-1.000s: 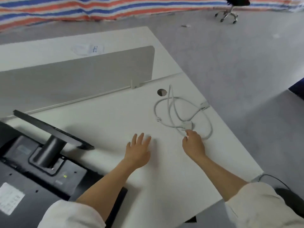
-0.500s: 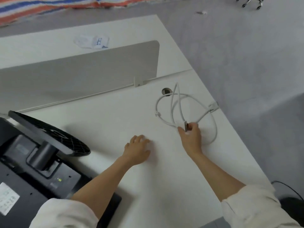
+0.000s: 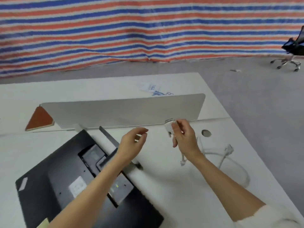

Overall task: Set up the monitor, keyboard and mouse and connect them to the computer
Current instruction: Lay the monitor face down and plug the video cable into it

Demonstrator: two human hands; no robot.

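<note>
A black monitor (image 3: 54, 183) lies face down on the white desk (image 3: 172, 191) at the lower left, its stand (image 3: 108, 137) sticking up behind my left forearm. My right hand (image 3: 184, 137) is raised above the desk and pinches the white cable connector (image 3: 169, 127). The white cable (image 3: 230, 157) trails down from it in loops on the desk to the right, with its other plug (image 3: 229, 148) lying there. My left hand (image 3: 133, 143) hovers above the desk beside the stand, fingers loosely curled and holding nothing.
A grey divider panel (image 3: 125, 111) runs across the desk behind my hands. A round cable hole (image 3: 206, 133) sits right of my right hand. An orange triangular piece (image 3: 40, 119) and papers (image 3: 153, 89) lie farther back. An office chair (image 3: 292, 51) stands on the floor at the far right.
My right hand has lifted the connector off the desk and brought it up and left. My left hand has risen from the desk surface. The view tilted up.
</note>
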